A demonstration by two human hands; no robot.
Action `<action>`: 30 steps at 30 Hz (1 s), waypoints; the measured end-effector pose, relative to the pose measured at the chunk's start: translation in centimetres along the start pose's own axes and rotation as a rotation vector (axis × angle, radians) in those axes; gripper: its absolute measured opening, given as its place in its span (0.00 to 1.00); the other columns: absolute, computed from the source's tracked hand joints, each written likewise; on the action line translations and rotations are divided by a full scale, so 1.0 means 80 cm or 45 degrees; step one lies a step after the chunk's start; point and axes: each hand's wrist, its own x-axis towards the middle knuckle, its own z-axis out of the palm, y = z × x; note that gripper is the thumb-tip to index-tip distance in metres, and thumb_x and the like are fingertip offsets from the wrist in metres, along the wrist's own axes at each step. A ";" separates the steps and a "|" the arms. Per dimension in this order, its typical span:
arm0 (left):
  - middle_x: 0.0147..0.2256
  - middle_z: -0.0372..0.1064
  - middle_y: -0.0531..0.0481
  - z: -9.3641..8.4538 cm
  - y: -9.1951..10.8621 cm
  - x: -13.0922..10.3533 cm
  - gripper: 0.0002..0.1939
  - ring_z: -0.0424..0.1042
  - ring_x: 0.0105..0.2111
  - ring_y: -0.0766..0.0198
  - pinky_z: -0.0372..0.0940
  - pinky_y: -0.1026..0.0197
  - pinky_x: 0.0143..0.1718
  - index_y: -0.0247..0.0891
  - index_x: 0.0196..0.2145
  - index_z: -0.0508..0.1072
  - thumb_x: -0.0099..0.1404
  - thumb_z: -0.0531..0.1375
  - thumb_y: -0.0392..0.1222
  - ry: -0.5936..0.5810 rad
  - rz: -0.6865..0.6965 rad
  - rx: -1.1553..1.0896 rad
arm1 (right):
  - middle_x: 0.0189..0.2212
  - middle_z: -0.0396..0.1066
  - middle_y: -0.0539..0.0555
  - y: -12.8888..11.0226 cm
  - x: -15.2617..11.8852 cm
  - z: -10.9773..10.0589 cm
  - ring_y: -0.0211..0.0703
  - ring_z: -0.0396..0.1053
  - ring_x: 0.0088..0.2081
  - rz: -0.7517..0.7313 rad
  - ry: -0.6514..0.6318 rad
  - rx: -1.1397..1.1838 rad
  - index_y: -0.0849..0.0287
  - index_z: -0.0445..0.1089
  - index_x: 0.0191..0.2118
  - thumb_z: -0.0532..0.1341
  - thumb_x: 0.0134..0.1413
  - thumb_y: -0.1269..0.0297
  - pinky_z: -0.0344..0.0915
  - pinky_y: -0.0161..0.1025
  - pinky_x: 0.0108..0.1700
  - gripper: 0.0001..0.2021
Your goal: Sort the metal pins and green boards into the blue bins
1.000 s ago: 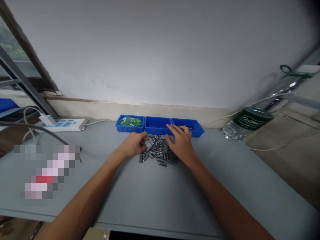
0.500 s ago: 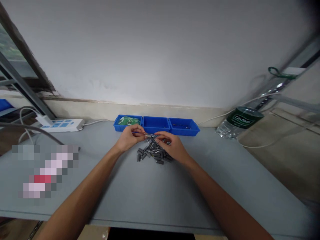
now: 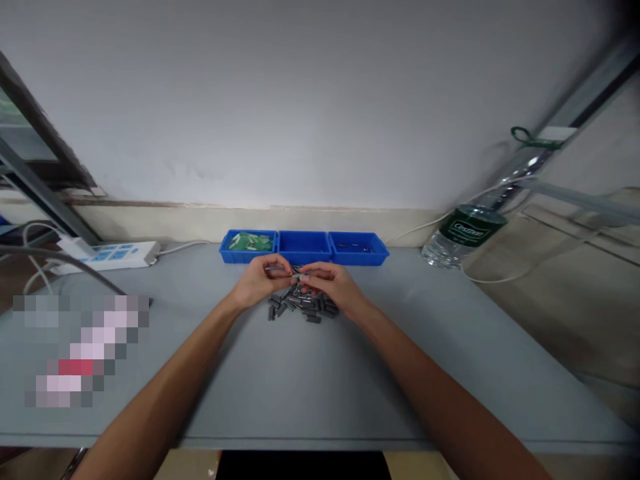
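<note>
My left hand (image 3: 257, 281) and my right hand (image 3: 339, 287) meet above a pile of small dark grey metal parts (image 3: 313, 305) on the grey table. Thumb and fingers of both are pinched on one small, slim, light greyish piece (image 3: 297, 275), too small to name more exactly. The fingertips of the two hands almost touch. Part of the pile is hidden behind my right hand. Just beyond my hands stands a row of three joined blue bins (image 3: 304, 259).
In the left bin are green and whitish pieces (image 3: 250, 241); the right bin holds a few thin metal pieces (image 3: 354, 247). A white power strip (image 3: 113, 255) with cables lies left, above a blurred-out item (image 3: 95, 343). A large clear bottle (image 3: 463, 237) leans at the right.
My right hand has come closer to my left, and its fingertips now meet the small piece. The whole view has shifted slightly.
</note>
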 end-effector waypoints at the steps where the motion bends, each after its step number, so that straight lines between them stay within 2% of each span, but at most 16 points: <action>1: 0.31 0.76 0.50 -0.002 0.000 0.000 0.14 0.79 0.35 0.61 0.71 0.60 0.38 0.37 0.33 0.72 0.54 0.71 0.43 -0.005 0.018 0.080 | 0.30 0.81 0.53 0.001 0.000 0.000 0.45 0.78 0.33 -0.040 0.024 -0.069 0.55 0.80 0.40 0.71 0.48 0.56 0.71 0.41 0.35 0.14; 5: 0.29 0.74 0.51 -0.023 -0.004 -0.001 0.10 0.73 0.30 0.64 0.67 0.61 0.35 0.37 0.32 0.73 0.56 0.68 0.43 -0.055 0.068 0.595 | 0.34 0.81 0.55 0.001 -0.001 -0.008 0.49 0.77 0.37 -0.379 0.266 -0.554 0.55 0.81 0.41 0.65 0.55 0.60 0.73 0.47 0.43 0.10; 8: 0.28 0.73 0.52 -0.038 -0.011 -0.002 0.12 0.70 0.28 0.64 0.64 0.62 0.31 0.37 0.32 0.74 0.55 0.69 0.47 -0.214 -0.057 0.765 | 0.43 0.81 0.57 0.002 0.000 -0.018 0.54 0.73 0.49 -0.664 0.434 -0.974 0.54 0.79 0.52 0.60 0.60 0.63 0.68 0.53 0.55 0.16; 10: 0.28 0.73 0.53 -0.042 -0.015 -0.003 0.15 0.69 0.28 0.64 0.62 0.62 0.31 0.38 0.33 0.73 0.53 0.69 0.48 -0.266 -0.115 0.793 | 0.49 0.80 0.59 0.007 0.002 -0.024 0.58 0.68 0.55 -0.728 0.511 -1.197 0.56 0.76 0.58 0.60 0.62 0.63 0.64 0.57 0.60 0.20; 14: 0.28 0.72 0.53 -0.036 -0.013 -0.003 0.13 0.70 0.28 0.62 0.62 0.61 0.31 0.38 0.34 0.73 0.51 0.68 0.41 -0.186 -0.151 0.898 | 0.56 0.77 0.59 0.022 0.011 -0.030 0.65 0.60 0.62 -0.675 0.522 -1.472 0.57 0.72 0.63 0.59 0.63 0.63 0.58 0.62 0.61 0.23; 17: 0.29 0.73 0.51 -0.033 -0.006 -0.004 0.12 0.72 0.30 0.59 0.61 0.59 0.33 0.38 0.35 0.73 0.50 0.66 0.36 -0.082 -0.114 1.078 | 0.59 0.74 0.60 0.030 0.014 -0.031 0.66 0.58 0.64 -0.674 0.473 -1.533 0.57 0.72 0.62 0.59 0.64 0.61 0.57 0.63 0.61 0.23; 21: 0.36 0.76 0.46 -0.034 -0.003 -0.004 0.14 0.73 0.35 0.55 0.62 0.57 0.35 0.37 0.37 0.75 0.50 0.65 0.33 0.014 -0.037 1.210 | 0.61 0.72 0.62 0.027 0.012 -0.029 0.65 0.59 0.64 -0.730 0.508 -1.522 0.57 0.73 0.61 0.59 0.65 0.61 0.58 0.63 0.61 0.21; 25: 0.35 0.76 0.46 -0.034 -0.009 -0.003 0.15 0.73 0.35 0.54 0.64 0.57 0.36 0.36 0.38 0.76 0.51 0.64 0.30 0.015 0.000 1.204 | 0.57 0.75 0.60 0.018 0.008 -0.025 0.62 0.62 0.63 -0.816 0.526 -1.400 0.56 0.75 0.56 0.59 0.64 0.62 0.59 0.62 0.62 0.17; 30: 0.36 0.79 0.45 -0.033 -0.018 0.001 0.14 0.76 0.37 0.53 0.67 0.55 0.40 0.37 0.37 0.79 0.53 0.61 0.27 0.058 0.002 1.244 | 0.51 0.78 0.58 0.010 0.002 -0.022 0.56 0.70 0.56 -0.867 0.440 -1.210 0.55 0.75 0.52 0.58 0.65 0.65 0.64 0.57 0.61 0.14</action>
